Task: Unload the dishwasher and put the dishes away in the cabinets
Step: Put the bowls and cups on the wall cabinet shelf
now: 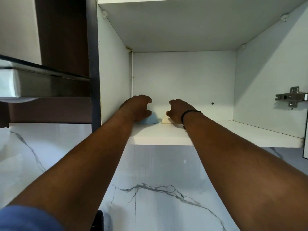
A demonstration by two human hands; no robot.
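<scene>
Both arms reach up into an open white wall cabinet. A light blue bowl (150, 120) lies upside down on the cabinet's bottom shelf (233, 132), and my left hand (139, 107) curls over its top. Just to its right sits a cream-coloured dish (165, 121), mostly hidden under my right hand (179, 110), whose fingers close on it. A black band circles my right wrist. The two dishes stand side by side with a small gap between them.
The shelf runs bare to the right of my hands. A metal door hinge (290, 97) sticks out on the cabinet's right wall. A dark frame (94, 64) and a steel extractor hood (41, 80) stand to the left. Marble-patterned wall (158, 189) lies below.
</scene>
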